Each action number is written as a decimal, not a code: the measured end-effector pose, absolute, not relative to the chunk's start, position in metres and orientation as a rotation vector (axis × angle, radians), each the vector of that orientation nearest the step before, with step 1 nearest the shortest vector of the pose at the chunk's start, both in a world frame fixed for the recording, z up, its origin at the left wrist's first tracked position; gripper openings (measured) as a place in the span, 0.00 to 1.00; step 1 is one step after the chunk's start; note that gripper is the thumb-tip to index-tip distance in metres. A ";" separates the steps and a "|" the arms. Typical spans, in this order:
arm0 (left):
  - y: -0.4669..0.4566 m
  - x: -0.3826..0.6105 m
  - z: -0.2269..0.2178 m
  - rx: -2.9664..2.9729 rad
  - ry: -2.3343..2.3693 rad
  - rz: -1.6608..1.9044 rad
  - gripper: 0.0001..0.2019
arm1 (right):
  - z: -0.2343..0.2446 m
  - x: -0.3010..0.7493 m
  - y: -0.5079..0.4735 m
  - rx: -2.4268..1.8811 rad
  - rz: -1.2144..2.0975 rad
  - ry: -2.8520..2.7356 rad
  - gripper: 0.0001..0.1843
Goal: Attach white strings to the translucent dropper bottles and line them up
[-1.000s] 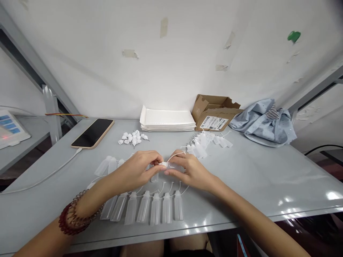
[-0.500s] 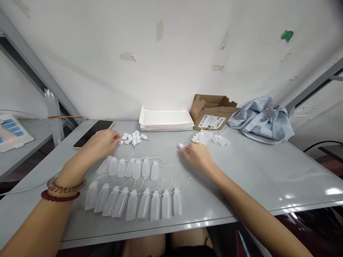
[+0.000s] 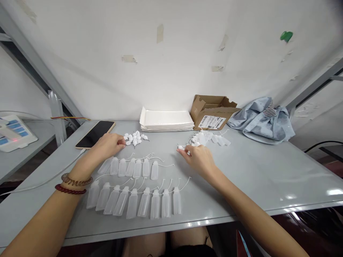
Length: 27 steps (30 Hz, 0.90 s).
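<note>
My left hand (image 3: 110, 145) is beside a small pile of white needle-tip caps (image 3: 136, 137). Its fingers are curled together at the pile's edge; whatever they hold is hidden. At the table's middle right, my right hand (image 3: 199, 159) pinches a white needle-tip bottle (image 3: 181, 147), its thin tip pointing left and its body hidden by my fingers. Just behind that hand lies a heap of similar bottles (image 3: 202, 137), several with dark thin tips. Two rows of translucent squeeze bottles with strap-like tails, a back row (image 3: 130, 167) and a front row (image 3: 132, 204), lie nearer me.
A phone (image 3: 95, 134) with a white cable lies at the left. Stacked white trays (image 3: 167, 120) and an open cardboard box (image 3: 211, 113) stand against the wall. Light blue cloth (image 3: 264, 121) is bunched at the back right. Metal frame posts border both sides.
My left hand has shifted slightly right and down, its fingers closing in beside the caps. My right hand has moved a little downward, with the white tip still at its fingers.
</note>
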<state>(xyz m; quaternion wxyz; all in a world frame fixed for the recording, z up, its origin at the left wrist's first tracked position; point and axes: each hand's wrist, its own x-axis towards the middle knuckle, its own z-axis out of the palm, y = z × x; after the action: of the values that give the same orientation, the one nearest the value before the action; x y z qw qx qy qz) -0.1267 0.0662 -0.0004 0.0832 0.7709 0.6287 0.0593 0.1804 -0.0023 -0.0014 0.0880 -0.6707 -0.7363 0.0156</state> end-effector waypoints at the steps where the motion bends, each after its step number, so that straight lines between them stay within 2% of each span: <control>1: 0.065 -0.126 0.001 2.301 1.876 0.185 0.10 | 0.001 0.179 -0.007 -1.934 0.099 -2.208 0.23; 6: 0.061 -0.125 0.005 2.234 1.912 0.201 0.10 | 0.013 0.175 -0.047 -1.604 0.462 -2.431 0.17; 12: 0.055 -0.119 0.012 2.197 1.876 0.244 0.06 | 0.019 0.175 -0.084 -1.633 0.673 -2.665 0.34; 16: 0.051 -0.114 0.015 2.184 1.840 0.275 0.07 | 0.011 0.172 -0.086 -1.586 0.681 -2.708 0.38; 18: 0.050 -0.113 0.016 2.168 1.838 0.302 0.07 | 0.007 0.171 -0.087 -1.565 0.657 -2.701 0.36; 25: 0.043 -0.106 0.026 2.041 1.707 0.412 0.08 | 0.003 0.172 -0.090 -1.585 0.729 -2.547 0.19; 27: 0.038 -0.101 0.030 1.983 1.604 0.455 0.09 | -0.001 0.174 -0.088 -1.598 0.724 -2.482 0.18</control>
<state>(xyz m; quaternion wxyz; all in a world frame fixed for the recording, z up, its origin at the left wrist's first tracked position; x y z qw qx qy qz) -0.1013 0.0383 0.0299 0.2719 0.7364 0.5959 0.1691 0.1736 -0.0876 -0.0006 0.0509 -0.5251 -0.8156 0.2378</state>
